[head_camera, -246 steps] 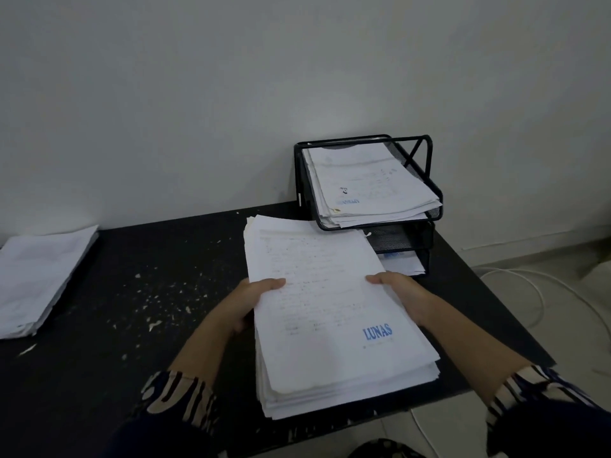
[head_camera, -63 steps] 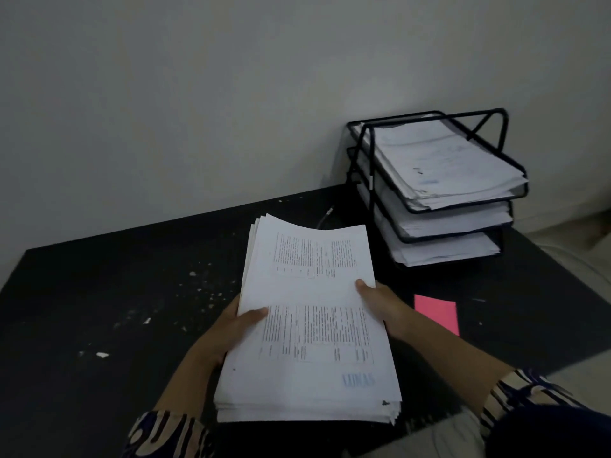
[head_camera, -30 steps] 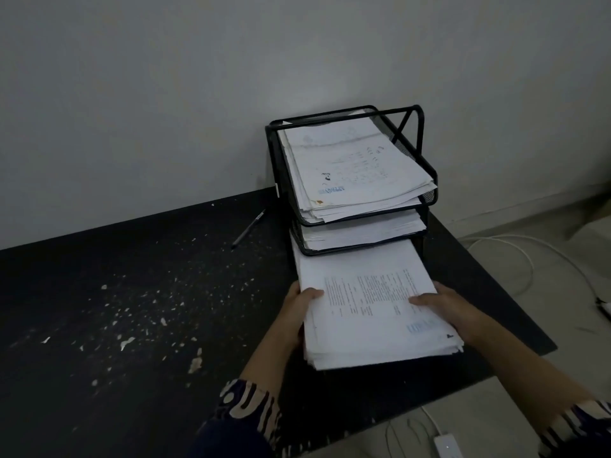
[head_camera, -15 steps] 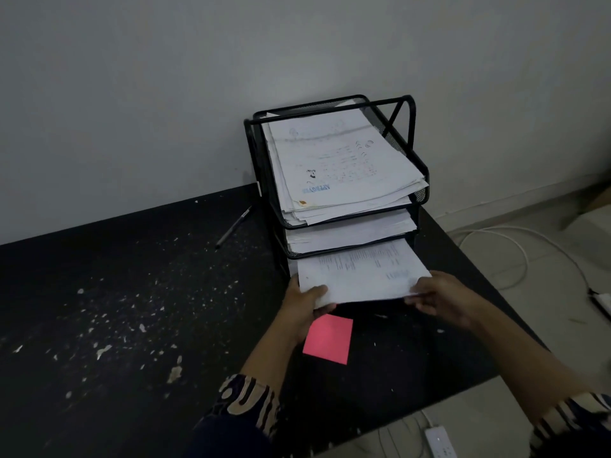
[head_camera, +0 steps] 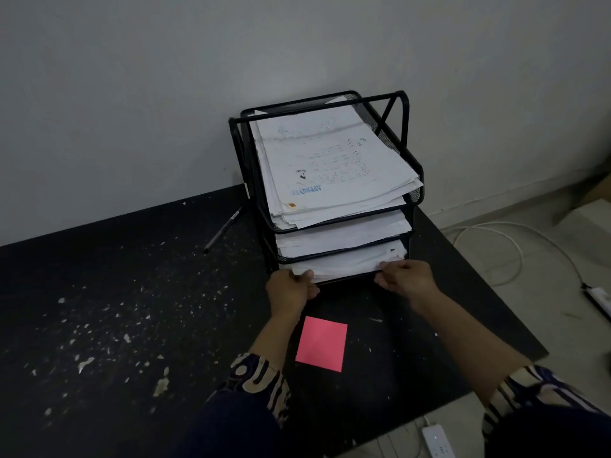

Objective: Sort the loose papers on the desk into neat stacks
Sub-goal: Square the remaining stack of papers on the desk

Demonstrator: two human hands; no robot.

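Observation:
A black wire three-tier tray [head_camera: 405,133] stands at the back right of the dark desk [head_camera: 115,292]. Each tier holds white sheets. The top pile [head_camera: 330,166] carries a blue stamp. The paper stack [head_camera: 347,264] lies almost wholly inside the bottom tier, only its front edge showing. My left hand [head_camera: 289,289] grips the stack's front left corner, thumb on top. My right hand [head_camera: 406,279] pinches its front right corner with curled fingers.
A pink square note [head_camera: 322,343] lies flat on the desk between my forearms. A pen [head_camera: 223,229] rests left of the tray. White flecks spot the desk's left half. Cables [head_camera: 502,246] and a power strip [head_camera: 438,442] lie on the floor to the right.
The paper stack has slid from half out of the bottom tier to nearly all the way in. Both hands followed it toward the tray.

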